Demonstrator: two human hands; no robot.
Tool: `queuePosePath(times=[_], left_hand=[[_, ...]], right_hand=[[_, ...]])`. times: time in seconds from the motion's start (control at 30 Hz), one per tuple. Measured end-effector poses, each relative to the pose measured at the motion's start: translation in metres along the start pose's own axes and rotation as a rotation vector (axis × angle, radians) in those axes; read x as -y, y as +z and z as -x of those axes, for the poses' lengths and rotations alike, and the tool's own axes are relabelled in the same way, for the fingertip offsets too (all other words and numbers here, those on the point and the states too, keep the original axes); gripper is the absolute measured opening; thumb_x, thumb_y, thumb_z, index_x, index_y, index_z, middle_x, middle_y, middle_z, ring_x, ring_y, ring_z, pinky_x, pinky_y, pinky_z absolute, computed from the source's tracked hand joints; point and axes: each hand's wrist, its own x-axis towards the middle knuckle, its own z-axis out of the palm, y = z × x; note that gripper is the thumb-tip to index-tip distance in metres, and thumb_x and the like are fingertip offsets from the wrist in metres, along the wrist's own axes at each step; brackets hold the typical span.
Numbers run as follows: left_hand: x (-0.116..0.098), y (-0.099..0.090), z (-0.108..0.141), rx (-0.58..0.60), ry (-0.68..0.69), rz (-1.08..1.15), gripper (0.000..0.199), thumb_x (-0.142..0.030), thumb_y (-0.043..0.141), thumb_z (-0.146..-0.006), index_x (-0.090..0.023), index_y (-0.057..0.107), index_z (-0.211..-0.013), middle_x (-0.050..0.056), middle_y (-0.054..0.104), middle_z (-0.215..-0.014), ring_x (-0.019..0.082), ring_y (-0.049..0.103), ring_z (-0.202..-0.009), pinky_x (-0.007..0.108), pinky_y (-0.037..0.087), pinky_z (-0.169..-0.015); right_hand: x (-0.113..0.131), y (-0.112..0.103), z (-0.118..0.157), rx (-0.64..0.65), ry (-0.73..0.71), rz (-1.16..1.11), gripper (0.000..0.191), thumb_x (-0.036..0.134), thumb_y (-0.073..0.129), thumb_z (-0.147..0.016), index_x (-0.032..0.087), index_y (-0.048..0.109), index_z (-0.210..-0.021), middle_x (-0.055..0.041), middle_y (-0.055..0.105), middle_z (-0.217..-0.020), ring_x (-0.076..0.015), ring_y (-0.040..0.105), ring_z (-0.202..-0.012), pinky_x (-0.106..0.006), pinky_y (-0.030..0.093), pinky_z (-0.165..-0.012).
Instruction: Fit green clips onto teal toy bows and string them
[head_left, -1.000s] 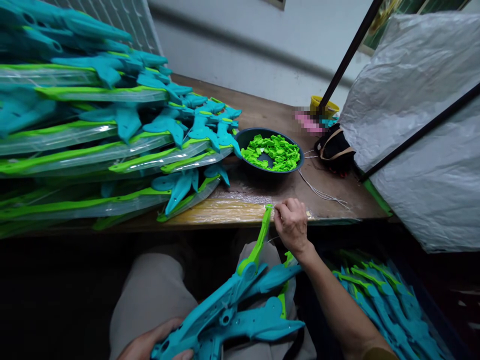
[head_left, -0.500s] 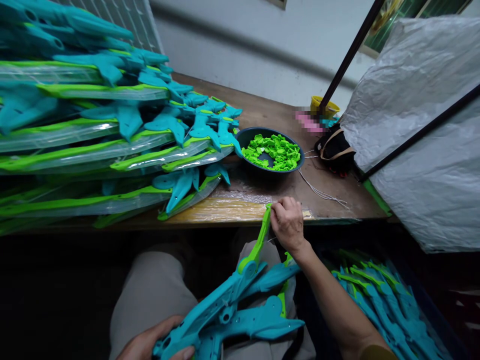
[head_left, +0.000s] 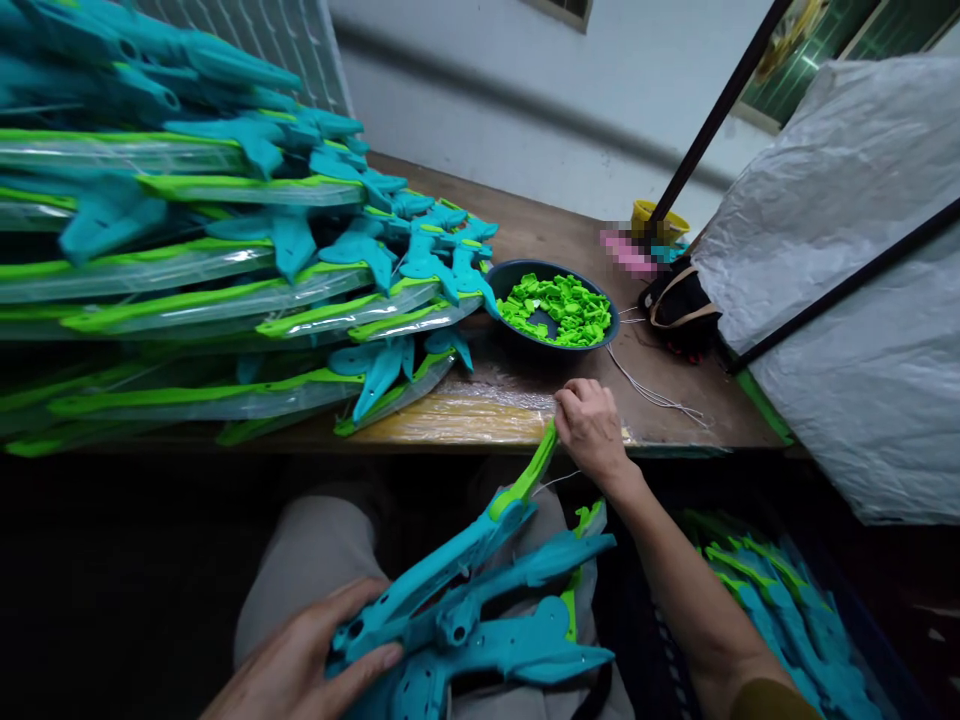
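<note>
Two bare hands are meeting on a turquoise-and-green piece [head_left: 480, 595], which is being held over grey trousers [head_left: 311, 570], just below the near edge of the worktop [head_left: 525, 225] (whether its overlapping turquoise arms are forming one body or several, I cannot tell). At its 8 o'clock side the left hand [head_left: 322, 650] is wrapping its fingers around the turquoise body, the thumb lying across the top and the grip closed. A green limb [head_left: 529, 480] is pointing from the piece toward 1 o'clock, and at its far end the right hand [head_left: 592, 425] is pressing its fingers together in a pinch; they are covering the limb's tip, so what is sitting between them cannot be told. A thin white cord [head_left: 555, 481] is running from beside the limb toward the right wrist. At 1 o'clock from the piece, a dark bowl [head_left: 566, 346] is holding small green parts [head_left: 574, 312]. Toward 2 o'clock, loose white cords [head_left: 654, 395] are lying on the worktop, with a black bag [head_left: 682, 300] just beyond them. A large stack [head_left: 247, 255] of similar pieces is filling the 10 o'clock side. White sheeting [head_left: 840, 210] is hanging at 2 o'clock, and more turquoise-and-green parts [head_left: 780, 625] are lying at 3 o'clock.
</note>
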Motion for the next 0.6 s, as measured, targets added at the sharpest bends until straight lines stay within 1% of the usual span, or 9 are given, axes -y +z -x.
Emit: queuePosePath(times=[0.07,0.13,0.2,0.3,0.37,0.4,0.47,0.53,0.6], left_hand=[[-0.015,-0.008,-0.008,-0.045,0.031,-0.024,0.046,-0.059,0.061,-0.086,-0.023,0.074,-0.112,0.005,0.075,-0.11,0.028,0.07,-0.102,0.028,0.054,-0.086],[-0.032,-0.018,-0.017,-0.061,0.063,-0.059,0.039,-0.054,0.061,-0.086,-0.022,0.073,-0.106,0.004,0.074,-0.103,0.025,0.068,-0.097,0.027,0.051,-0.084],[-0.048,-0.029,-0.028,-0.015,0.106,-0.125,0.033,-0.047,0.062,-0.085,-0.021,0.073,-0.103,0.004,0.072,-0.097,0.023,0.067,-0.091,0.028,0.048,-0.08],[-0.066,-0.041,-0.047,0.009,0.158,-0.227,0.03,-0.039,0.066,-0.084,-0.019,0.071,-0.106,0.005,0.072,-0.103,0.023,0.066,-0.095,0.029,0.046,-0.082],[-0.075,-0.042,-0.06,-0.003,0.208,-0.309,0.032,-0.036,0.073,-0.083,-0.018,0.07,-0.109,0.007,0.072,-0.107,0.025,0.066,-0.1,0.031,0.046,-0.084],[-0.078,-0.04,-0.067,-0.003,0.239,-0.348,0.032,-0.035,0.075,-0.084,-0.016,0.07,-0.11,0.008,0.072,-0.109,0.027,0.066,-0.103,0.032,0.046,-0.084],[-0.086,-0.035,-0.081,0.026,0.293,-0.392,0.035,-0.037,0.078,-0.084,-0.014,0.069,-0.109,0.011,0.072,-0.11,0.028,0.066,-0.103,0.033,0.046,-0.082],[-0.093,-0.03,-0.093,0.047,0.311,-0.404,0.038,-0.041,0.081,-0.081,-0.014,0.069,-0.106,0.01,0.073,-0.106,0.028,0.066,-0.099,0.032,0.046,-0.077],[-0.099,-0.027,-0.102,0.075,0.362,-0.39,0.038,-0.04,0.082,-0.079,-0.014,0.07,-0.104,0.008,0.072,-0.103,0.026,0.066,-0.094,0.031,0.045,-0.073]], right_hand=[[-0.01,-0.003,-0.005,-0.013,-0.015,0.042,0.01,0.012,0.057,-0.093,0.016,0.063,-0.086,-0.0106,0.063,-0.098,-0.0258,0.049,-0.091,-0.038,0.033,-0.079],[-0.021,-0.006,-0.01,-0.036,-0.021,0.071,0.013,0.009,0.053,-0.092,0.016,0.061,-0.083,-0.0123,0.062,-0.093,-0.0269,0.047,-0.087,-0.039,0.032,-0.076],[-0.031,-0.009,-0.013,-0.07,-0.035,0.074,0.014,0.008,0.051,-0.091,0.015,0.059,-0.083,-0.0135,0.061,-0.09,-0.0277,0.047,-0.085,-0.04,0.032,-0.075],[-0.034,-0.013,-0.016,-0.131,-0.103,0.017,0.015,0.01,0.048,-0.095,0.016,0.059,-0.086,-0.0126,0.062,-0.09,-0.0277,0.05,-0.087,-0.042,0.035,-0.081],[-0.024,-0.015,-0.018,-0.178,-0.165,-0.056,0.015,0.013,0.047,-0.098,0.016,0.059,-0.089,-0.0103,0.063,-0.091,-0.0261,0.054,-0.089,-0.042,0.038,-0.086],[-0.015,-0.016,-0.02,-0.203,-0.189,-0.123,0.015,0.015,0.047,-0.1,0.016,0.059,-0.091,-0.0092,0.063,-0.091,-0.0246,0.056,-0.088,-0.04,0.041,-0.086],[0.01,-0.019,-0.025,-0.228,-0.215,-0.321,0.013,0.017,0.049,-0.102,0.017,0.06,-0.096,-0.0075,0.063,-0.092,-0.0209,0.059,-0.085,-0.035,0.045,-0.079],[0.038,-0.024,-0.032,-0.23,-0.229,-0.526,0.011,0.018,0.051,-0.102,0.018,0.062,-0.1,-0.0064,0.061,-0.093,-0.0175,0.061,-0.082,-0.029,0.047,-0.072],[0.065,-0.031,-0.041,-0.212,-0.235,-0.665,0.011,0.018,0.054,-0.102,0.019,0.064,-0.1,-0.0055,0.061,-0.093,-0.0159,0.062,-0.081,-0.027,0.048,-0.07]])
